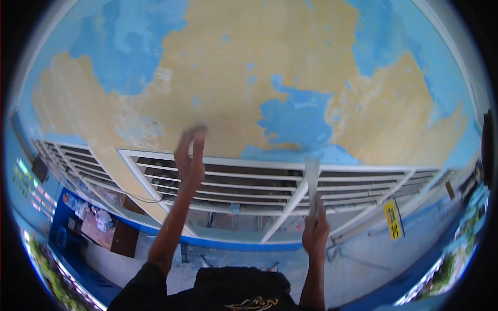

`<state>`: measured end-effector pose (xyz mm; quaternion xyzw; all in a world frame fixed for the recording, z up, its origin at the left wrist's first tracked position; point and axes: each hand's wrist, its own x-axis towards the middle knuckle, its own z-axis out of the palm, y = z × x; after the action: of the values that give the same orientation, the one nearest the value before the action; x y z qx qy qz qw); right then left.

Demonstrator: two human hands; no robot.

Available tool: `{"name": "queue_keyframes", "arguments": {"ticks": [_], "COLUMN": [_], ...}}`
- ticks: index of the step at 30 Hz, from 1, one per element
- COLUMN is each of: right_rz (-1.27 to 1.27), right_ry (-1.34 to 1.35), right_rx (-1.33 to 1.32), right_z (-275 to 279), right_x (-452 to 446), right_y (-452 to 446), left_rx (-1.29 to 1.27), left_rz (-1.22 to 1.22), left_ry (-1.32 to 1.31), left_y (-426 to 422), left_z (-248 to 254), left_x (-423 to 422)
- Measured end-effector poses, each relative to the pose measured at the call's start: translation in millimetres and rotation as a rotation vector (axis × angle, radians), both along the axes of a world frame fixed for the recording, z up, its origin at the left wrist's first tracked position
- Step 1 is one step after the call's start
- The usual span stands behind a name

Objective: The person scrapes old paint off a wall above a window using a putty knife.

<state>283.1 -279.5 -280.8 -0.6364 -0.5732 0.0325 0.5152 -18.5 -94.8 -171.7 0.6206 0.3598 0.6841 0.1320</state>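
Here, two hands, one flat-bladed tool (312, 176), one yellow sign (393, 220). Left hand (191, 158) is raised before the patchy wall (233, 67), contact unclear; grip loosely open, holding nothing visible. Right hand (315, 233) sits lower, forearm upright; grip closed round the tool, blade upward near the wall's lower edge.

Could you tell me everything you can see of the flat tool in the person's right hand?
The flat tool is a long, pale grey strip, slightly wider at its upper end, perhaps metal; blur hides finer detail. It stands nearly upright in the picture, its lower end gripped and partly hidden by the right hand. Its upper end shows against the white window frame, near the patchy wall's lower edge; contact with either cannot be told.
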Motion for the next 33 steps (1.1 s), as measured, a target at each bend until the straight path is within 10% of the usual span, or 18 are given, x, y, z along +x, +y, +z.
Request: {"name": "queue_keyframes", "arguments": {"ticks": [9, 33], "right_rz": [-0.286, -0.326], "right_ry": [-0.05, -0.182], "right_rx": [0.219, 0.284], "right_z": [7, -62], "right_x": [-8, 3], "right_y": [77, 107], "left_rx": [0.922, 0.996], "left_rz": [0.479, 0.575], "left_ry": [0.686, 0.715], "left_y": [89, 102], "left_z": [194, 185], "left_x": [73, 87]}}
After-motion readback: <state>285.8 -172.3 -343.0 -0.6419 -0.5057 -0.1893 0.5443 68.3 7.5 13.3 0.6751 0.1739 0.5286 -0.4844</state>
